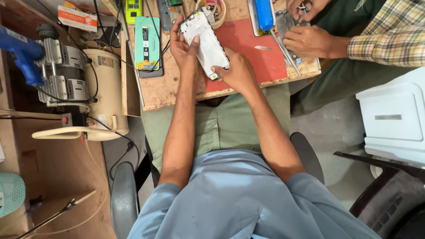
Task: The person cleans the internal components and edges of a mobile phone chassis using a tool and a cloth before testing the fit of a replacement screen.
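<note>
We hold the opened phone frame (206,43) above the red mat (259,53), both hands closed on it.

Our left hand (183,46) clasps its upper edge; our right hand (237,73) pinches the lower corner; it looks light, thin, likely fragile, so we judge the rims the safest grip.

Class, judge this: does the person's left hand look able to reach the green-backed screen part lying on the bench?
Probably yes. The left hand holds the white phone frame right beside the green-backed screen part, with only thin cables across it; it would need to let go first.
</note>
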